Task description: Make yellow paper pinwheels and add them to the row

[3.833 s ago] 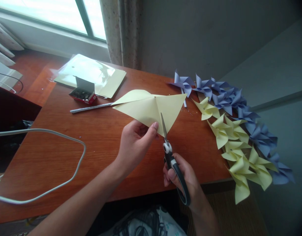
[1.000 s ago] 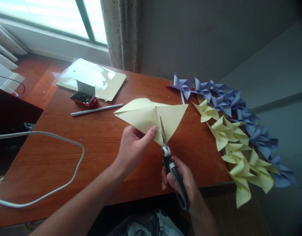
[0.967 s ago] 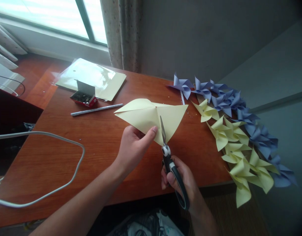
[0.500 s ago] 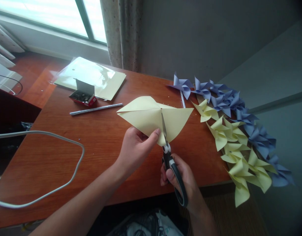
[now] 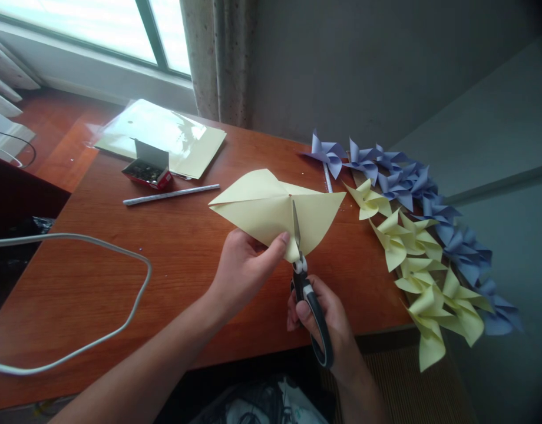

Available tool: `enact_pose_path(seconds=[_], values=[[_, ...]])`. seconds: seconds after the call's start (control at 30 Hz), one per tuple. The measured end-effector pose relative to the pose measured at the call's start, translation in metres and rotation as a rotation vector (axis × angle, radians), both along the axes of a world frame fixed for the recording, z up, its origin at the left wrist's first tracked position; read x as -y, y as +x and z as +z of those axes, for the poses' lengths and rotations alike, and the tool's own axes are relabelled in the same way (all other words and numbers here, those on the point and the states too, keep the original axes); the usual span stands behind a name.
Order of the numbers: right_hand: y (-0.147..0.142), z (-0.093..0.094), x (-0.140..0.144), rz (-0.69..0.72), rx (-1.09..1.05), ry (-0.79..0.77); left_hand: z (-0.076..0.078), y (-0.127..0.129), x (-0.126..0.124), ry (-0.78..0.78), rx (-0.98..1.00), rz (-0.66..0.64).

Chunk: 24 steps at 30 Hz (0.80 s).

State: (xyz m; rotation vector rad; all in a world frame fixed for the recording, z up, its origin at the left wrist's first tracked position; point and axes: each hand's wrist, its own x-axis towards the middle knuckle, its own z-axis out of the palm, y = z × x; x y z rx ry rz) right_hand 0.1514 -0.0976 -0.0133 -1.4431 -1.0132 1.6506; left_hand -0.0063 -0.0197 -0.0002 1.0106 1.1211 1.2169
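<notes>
Two hands closed: left hand pinching yellow paper, right hand gripping scissors.

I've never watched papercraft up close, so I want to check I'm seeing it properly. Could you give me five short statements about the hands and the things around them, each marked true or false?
1. The right hand holds scissors. True.
2. The left hand holds yellow paper. True.
3. The scissors are well away from the yellow paper. False: a blade lies across it.
4. The red box has its lid open. True.
5. Every pinwheel on the right is purple. False: yellow pinwheels are there beside purple pinwheels.
</notes>
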Motion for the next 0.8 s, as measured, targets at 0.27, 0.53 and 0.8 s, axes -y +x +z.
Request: enact_pose_path(seconds=[0.27,0.53,0.8], values=[[-0.0003,-0.0023,0.0007,-0.002,0.0,0.009,0.0001,0.0005,0.0002,-0.009,-0.001,0.013],[-0.0008,-0.0041,0.0011,0.006,-0.001,0.006,0.0,-0.0002,0.0001,0.004,0.01,0.0],[-0.0025,-0.0031,0.0013,-0.01,0.016,0.011,0.0012,-0.0001,-0.0007,-0.006,0.003,0.007]])
